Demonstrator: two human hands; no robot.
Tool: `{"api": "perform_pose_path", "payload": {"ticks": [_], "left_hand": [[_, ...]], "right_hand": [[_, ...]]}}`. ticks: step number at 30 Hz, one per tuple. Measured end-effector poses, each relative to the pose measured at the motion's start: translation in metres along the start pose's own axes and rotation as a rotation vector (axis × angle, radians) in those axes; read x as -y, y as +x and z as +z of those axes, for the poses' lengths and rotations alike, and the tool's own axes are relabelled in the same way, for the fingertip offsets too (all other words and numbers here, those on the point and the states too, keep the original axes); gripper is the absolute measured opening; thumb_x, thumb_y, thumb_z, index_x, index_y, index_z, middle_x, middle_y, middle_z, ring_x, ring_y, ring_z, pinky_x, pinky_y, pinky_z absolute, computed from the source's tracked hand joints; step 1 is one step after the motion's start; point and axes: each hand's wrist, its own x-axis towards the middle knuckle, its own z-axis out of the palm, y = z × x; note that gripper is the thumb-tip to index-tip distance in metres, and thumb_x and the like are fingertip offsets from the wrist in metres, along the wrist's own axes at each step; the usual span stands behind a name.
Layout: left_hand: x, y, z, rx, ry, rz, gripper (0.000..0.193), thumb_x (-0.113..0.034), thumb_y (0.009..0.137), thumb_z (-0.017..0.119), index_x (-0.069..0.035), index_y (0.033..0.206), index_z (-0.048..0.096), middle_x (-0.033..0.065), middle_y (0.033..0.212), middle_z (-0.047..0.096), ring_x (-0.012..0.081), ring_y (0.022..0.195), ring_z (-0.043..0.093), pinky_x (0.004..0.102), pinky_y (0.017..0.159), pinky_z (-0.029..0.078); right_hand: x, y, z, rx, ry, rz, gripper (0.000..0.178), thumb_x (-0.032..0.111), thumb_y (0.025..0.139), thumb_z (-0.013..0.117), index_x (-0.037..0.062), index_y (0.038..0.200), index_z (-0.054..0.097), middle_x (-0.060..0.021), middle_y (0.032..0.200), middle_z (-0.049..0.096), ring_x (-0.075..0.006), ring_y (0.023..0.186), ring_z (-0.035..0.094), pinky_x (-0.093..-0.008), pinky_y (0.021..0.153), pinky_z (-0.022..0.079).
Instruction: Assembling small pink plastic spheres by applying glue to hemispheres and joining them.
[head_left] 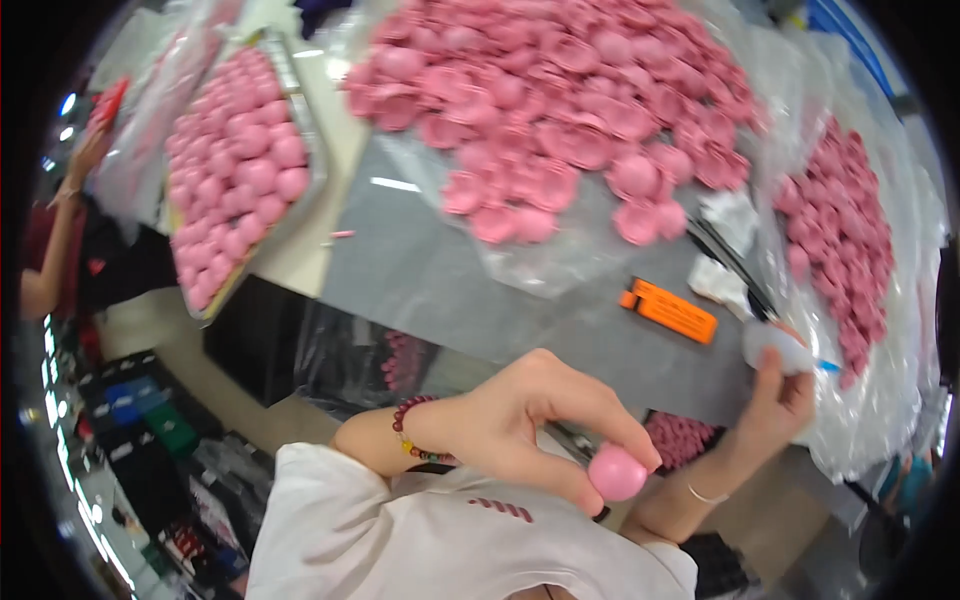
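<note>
- Lettering, dark and too small to make out, crosses a flat orange piece (pixel 674 312) on the grey table (pixel 400 260); the white shirt (pixel 370 530) bears a small reddish mark (pixel 500 510).
- The left hand (pixel 535 415), near middle, pinches a smooth pink ball (pixel 618 473) between thumb and forefinger, in front of the table's near edge.
- The right hand (pixel 780 395), near right, has its fingers bent around a white cloth-like piece (pixel 776 346); a blue tip (pixel 828 366) sticks out beside it.
- Dark slim tools (pixel 732 265) and crumpled white tissue (pixel 732 222) lie just beyond the right hand.
- A heap of dished pink pieces (pixel 560 75) fills the far middle, partly over clear plastic (pixel 545 268).
- Far left, a tray (pixel 318 165) carries rounded pink pieces (pixel 240 165).
- On the right, a clear bag (pixel 870 420) holds more pink pieces (pixel 838 240).
- At the left edge, another person's arm (pixel 55 240) reaches toward something red (pixel 110 103).
</note>
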Motion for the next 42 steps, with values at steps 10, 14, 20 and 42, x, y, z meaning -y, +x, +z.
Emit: {"api": "perform_pose_path", "payload": {"ticks": [10,14,20,42], "left_hand": [[-0.148,-0.087,-0.184,-1.294,1.793,-0.104,0.031,-0.022,0.076,0.059,-0.003,0.101,0.057,0.0114,0.091,0.060,0.0187,0.081,0.059,0.0281,0.074,0.045],[-0.152,-0.107,-0.219,-1.251,1.726,-0.066,0.030,-0.023,0.076,0.059,-0.003,0.098,0.059,0.0137,0.093,0.060,0.0211,0.084,0.059,0.0300,0.075,0.044],[-0.116,-0.035,-0.146,-1.044,1.775,0.078,0.023,-0.016,0.072,0.061,-0.006,0.093,0.059,0.0114,0.088,0.061,0.0216,0.078,0.058,0.0299,0.070,0.044],[-0.056,0.022,-0.078,-0.697,1.078,0.356,0.024,0.001,0.071,0.059,-0.001,0.095,0.057,0.0038,0.073,0.055,0.0103,0.066,0.055,0.0215,0.060,0.046]], "right_hand": [[-0.008,-0.001,-0.010,0.027,0.171,-0.015,0.022,0.012,0.081,0.050,-0.0069,0.093,0.051,-0.0136,0.091,0.056,-0.0176,0.081,0.054,-0.0256,0.069,0.044],[-0.006,0.000,-0.007,0.041,0.160,-0.033,0.025,0.013,0.081,0.051,-0.0072,0.095,0.051,-0.0134,0.090,0.056,-0.0170,0.082,0.055,-0.0242,0.069,0.044],[-0.006,-0.002,-0.006,0.053,0.111,-0.043,0.027,0.014,0.082,0.052,-0.0077,0.097,0.051,-0.0121,0.092,0.056,-0.0169,0.084,0.055,-0.0242,0.072,0.043],[-0.012,-0.007,-0.011,-0.042,0.198,-0.088,0.036,0.021,0.082,0.053,-0.0088,0.102,0.050,-0.0147,0.092,0.056,-0.0141,0.077,0.055,-0.0205,0.066,0.042]]}}
